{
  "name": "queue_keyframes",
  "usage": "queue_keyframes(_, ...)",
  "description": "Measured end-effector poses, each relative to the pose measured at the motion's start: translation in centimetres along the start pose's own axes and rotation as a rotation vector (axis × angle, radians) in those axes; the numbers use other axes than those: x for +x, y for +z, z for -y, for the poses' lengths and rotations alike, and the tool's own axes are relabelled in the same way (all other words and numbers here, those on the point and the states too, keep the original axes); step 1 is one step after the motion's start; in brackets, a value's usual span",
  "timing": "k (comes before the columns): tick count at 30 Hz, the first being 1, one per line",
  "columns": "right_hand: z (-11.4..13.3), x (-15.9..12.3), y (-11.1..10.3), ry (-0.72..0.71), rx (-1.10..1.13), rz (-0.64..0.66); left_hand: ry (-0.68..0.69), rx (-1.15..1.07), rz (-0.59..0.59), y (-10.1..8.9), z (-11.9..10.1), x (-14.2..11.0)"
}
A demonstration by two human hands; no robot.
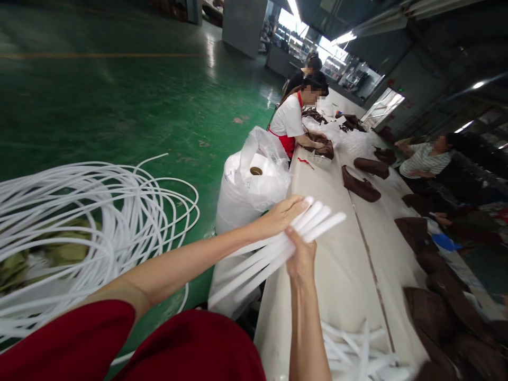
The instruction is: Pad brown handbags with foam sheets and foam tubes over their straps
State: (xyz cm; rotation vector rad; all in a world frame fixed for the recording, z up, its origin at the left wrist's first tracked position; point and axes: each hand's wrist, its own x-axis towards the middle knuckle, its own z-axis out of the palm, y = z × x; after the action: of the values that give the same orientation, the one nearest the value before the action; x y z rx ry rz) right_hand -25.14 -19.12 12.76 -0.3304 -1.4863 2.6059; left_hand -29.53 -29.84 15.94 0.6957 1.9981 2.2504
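Observation:
A bundle of several white foam rods (262,263) lies across both my hands, their far tips fanned out to the right over the table edge. My left hand (282,216) is closed around the bundle near its far end, thumb on top close to the tips. Just nearer to me, my right hand (300,251) grips the same rods from the table side, its thumb laid over them. The near ends are blurred and hang free in front of my red top.
Cut white rods (353,352) are piled on the long cloth-covered table (329,280). Brown pieces (361,184) lie farther along it. A plastic-wrapped white roll (234,201) stands left of the table. Coiled white cord (130,211) covers the green floor. People work along both table sides.

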Motion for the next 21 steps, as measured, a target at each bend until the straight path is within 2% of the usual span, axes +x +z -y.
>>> queue_keyframes(2, 2.1, 2.0, -1.0, -0.075, 0.033, -0.074, -0.079, 0.101, 0.172, -1.3, 1.2, -0.9)
queue_keyframes(5, 5.7, 4.8, -3.5, -0.15, 0.071, -0.138, -0.318, 0.158, 0.405, -3.7, 3.4, -3.8)
queue_keyframes(7, 7.6, 6.0, -5.2, -0.181, 0.084, -0.182, -0.465, 0.09, 0.446, -5.0, 4.6, -6.0)
queue_keyframes(9, 8.8, 6.6, -6.5, -0.2, 0.093, -0.213, -0.54, 0.007, 0.448, -6.0, 5.2, -7.7)
queue_keyframes(12, 9.5, 6.7, -7.4, -0.227, 0.098, -0.253, -0.513, -0.034, 0.436, -6.7, 5.2, -9.1)
queue_keyframes(16, 9.6, 6.4, -6.9, -0.233, 0.092, -0.272, -0.455, 0.041, 0.376, -6.0, 5.0, -9.6)
queue_keyframes(19, 8.7, 5.6, -6.8, -0.268, 0.086, -0.272, -0.43, 0.169, 0.09, -4.7, 5.9, -9.5)
queue_keyframes(21, 7.7, 4.6, -8.1, -0.286, 0.082, -0.295, -0.408, 0.188, -0.136, -4.7, 6.5, -8.9)
